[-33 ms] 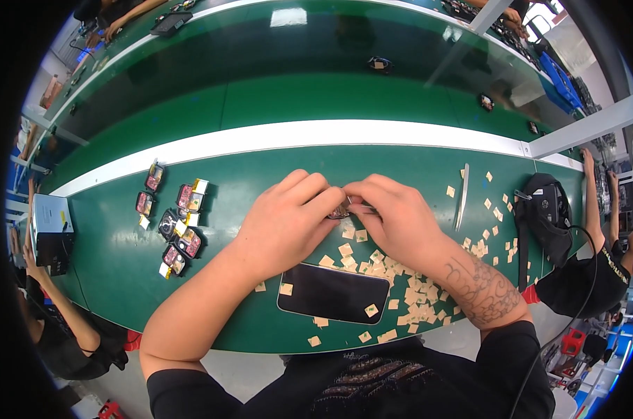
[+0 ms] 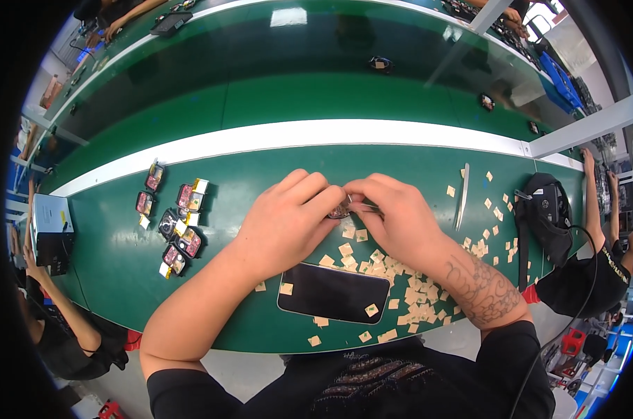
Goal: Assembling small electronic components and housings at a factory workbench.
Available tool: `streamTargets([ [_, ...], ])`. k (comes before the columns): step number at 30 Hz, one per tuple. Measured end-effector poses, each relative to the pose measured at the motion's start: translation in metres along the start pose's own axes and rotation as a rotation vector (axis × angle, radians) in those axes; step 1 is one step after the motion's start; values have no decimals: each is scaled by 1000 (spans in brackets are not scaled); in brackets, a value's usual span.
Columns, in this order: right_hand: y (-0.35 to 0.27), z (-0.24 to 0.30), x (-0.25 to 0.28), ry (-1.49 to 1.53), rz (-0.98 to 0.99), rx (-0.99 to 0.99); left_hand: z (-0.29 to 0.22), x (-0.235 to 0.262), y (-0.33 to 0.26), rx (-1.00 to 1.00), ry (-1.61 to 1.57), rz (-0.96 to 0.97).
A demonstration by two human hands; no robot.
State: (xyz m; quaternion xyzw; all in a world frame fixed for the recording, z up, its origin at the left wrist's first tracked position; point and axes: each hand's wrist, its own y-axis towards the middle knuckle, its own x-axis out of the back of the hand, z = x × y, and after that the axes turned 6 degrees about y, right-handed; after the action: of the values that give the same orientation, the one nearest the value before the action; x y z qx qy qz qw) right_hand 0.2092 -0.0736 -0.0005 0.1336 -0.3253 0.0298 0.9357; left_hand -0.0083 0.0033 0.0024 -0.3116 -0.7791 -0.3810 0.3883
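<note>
The green table [image 2: 260, 174] runs wide, its near edge curving just below the dark phone screen [image 2: 334, 292]; bare surface lies open beyond the white stripe [image 2: 295, 134]. Tan paper squares [image 2: 400, 286] crowd the area right of the screen. Small camera modules [image 2: 177, 223] sit in a cluster well left. Tweezers [image 2: 462, 195] lie to the right. Left hand [image 2: 288, 220] and right hand [image 2: 393, 216] meet, each grip pinched shut on a small metallic part [image 2: 341, 209], mostly hidden, held just above the table.

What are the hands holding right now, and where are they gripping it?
Both the left hand and right hand pinch a small part between their fingertips, one at each side.
</note>
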Motion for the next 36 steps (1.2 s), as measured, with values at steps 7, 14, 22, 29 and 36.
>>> streamTargets([
  [7,1,-4,-2,140,-46,-96,-1,2,1,9,12,11],
  [14,0,-3,-3,68,-46,-78,-1,1,0,25,7,18],
  [22,-10,15,0,-57,-30,-83,-4,-1,1,39,6,12],
  [29,-12,19,1,49,-17,-113,-5,-3,-2,56,-18,-12],
  [36,-6,21,1,120,-46,-135,-2,-2,-6,48,26,6],
])
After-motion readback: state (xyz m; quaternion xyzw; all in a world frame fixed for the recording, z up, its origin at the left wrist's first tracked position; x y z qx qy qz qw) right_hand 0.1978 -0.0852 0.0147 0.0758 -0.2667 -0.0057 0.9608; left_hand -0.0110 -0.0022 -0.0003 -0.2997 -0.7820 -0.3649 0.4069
